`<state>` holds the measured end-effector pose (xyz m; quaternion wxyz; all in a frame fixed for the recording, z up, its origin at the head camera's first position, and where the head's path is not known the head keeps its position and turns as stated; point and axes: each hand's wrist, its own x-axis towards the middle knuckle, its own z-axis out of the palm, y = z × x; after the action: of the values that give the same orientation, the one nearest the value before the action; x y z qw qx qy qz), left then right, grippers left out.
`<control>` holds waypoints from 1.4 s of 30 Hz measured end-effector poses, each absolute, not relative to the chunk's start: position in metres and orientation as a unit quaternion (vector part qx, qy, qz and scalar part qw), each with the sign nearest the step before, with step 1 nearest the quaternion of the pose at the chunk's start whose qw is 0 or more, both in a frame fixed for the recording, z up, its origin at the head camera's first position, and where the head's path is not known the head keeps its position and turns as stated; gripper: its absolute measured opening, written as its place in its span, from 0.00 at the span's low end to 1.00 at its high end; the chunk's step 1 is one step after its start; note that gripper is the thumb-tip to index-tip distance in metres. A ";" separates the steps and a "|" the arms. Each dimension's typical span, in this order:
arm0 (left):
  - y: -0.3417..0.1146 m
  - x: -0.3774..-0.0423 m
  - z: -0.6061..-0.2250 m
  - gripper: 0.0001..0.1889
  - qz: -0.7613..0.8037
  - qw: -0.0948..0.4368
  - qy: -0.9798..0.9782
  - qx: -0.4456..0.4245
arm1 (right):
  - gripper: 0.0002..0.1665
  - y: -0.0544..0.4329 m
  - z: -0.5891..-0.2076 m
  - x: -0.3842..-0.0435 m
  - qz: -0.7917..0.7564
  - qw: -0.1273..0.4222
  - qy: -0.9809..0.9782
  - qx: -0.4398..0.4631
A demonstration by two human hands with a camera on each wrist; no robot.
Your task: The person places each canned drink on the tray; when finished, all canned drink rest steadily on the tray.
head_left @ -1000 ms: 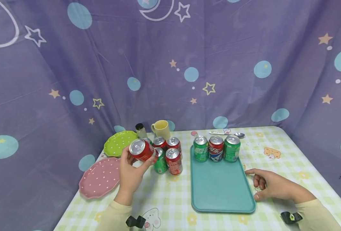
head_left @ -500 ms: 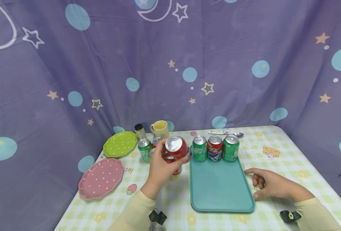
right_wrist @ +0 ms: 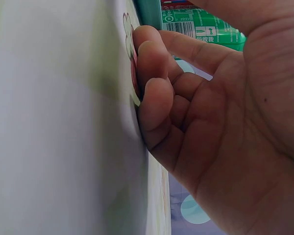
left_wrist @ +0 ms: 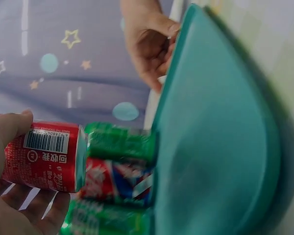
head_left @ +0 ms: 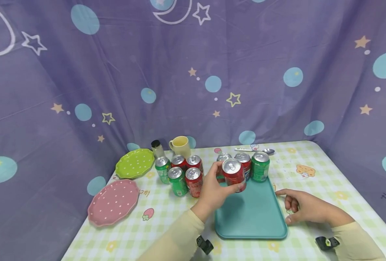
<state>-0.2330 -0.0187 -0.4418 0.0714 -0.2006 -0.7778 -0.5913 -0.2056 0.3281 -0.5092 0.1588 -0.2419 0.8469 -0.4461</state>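
My left hand [head_left: 214,188] grips a red soda can [head_left: 233,175], thumb on the near side, fingers behind. The can is held over the back part of a teal tray [head_left: 250,221], in front of the cans standing there. Those are a green can [head_left: 224,156] partly hidden by the hand, a red and blue can [head_left: 243,160], and another green can [head_left: 260,167] at the right. Beside the tray's right edge rests my right hand [head_left: 310,208], index fingertip and thumb tip at the rim, other fingers loosely curled and holding nothing.
Left of the tray stands a group of red and green cans [head_left: 179,179]. Behind them are a yellow mug [head_left: 181,146] and a dark-lidded jar [head_left: 157,148]. A green plate [head_left: 135,163] and a pink plate [head_left: 114,203] lie at the left. A spoon [head_left: 269,151] lies behind the tray.
The left hand has carried the red can rightward from above the can group to over the tray, and the can is now more upright. The right hand has stayed at the tray's edge.
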 end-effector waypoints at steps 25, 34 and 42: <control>0.069 -0.244 -0.481 0.38 -0.506 0.040 -0.842 -0.183 | 0.54 0.329 -0.509 -0.208 -0.441 0.162 0.852 -0.232; 0.080 -0.252 -0.489 0.38 -0.474 0.060 -0.862 -0.170 | 0.54 0.329 -0.509 -0.208 -0.446 0.160 0.849 -0.235; 0.088 -0.252 -0.494 0.39 -0.479 0.077 -0.859 -0.165 | 0.53 0.329 -0.510 -0.208 -0.445 0.161 0.849 -0.235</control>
<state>-0.2518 0.0877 -0.4943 0.0771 -0.1652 -0.8587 -0.4790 -0.2080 0.3287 -0.5101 0.1614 -0.2345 0.8492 -0.4447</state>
